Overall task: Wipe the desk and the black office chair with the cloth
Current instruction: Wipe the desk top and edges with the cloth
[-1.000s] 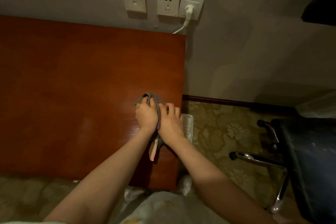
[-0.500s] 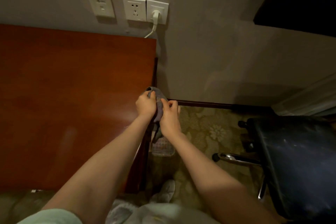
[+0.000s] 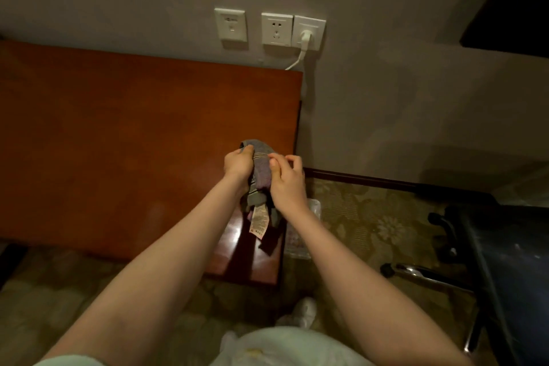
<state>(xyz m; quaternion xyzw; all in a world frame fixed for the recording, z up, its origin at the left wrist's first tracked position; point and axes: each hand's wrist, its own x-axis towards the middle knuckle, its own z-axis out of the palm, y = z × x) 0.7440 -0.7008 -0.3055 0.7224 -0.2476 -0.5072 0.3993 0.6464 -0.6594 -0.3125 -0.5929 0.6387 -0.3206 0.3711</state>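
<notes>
A grey-purple cloth (image 3: pixel 261 175) with a pale label hanging from it is bunched between both my hands above the right end of the reddish-brown desk (image 3: pixel 118 142). My left hand (image 3: pixel 239 162) grips the cloth's top left part. My right hand (image 3: pixel 286 181) pinches its right side with thumb and fingers. The black office chair (image 3: pixel 511 270) stands at the lower right on the carpet, only partly in view, with a chrome armrest bar (image 3: pixel 427 275).
White wall sockets (image 3: pixel 276 28) sit above the desk's far right corner, one with a white plug and cable. A clear plastic bin (image 3: pixel 300 235) stands on the patterned carpet beside the desk's right edge. My white slipper (image 3: pixel 304 312) shows below.
The view has swung back left, so the desk fills more of the frame. My hands still hold the cloth; its lower end and label now hang loose over the desk's corner.
</notes>
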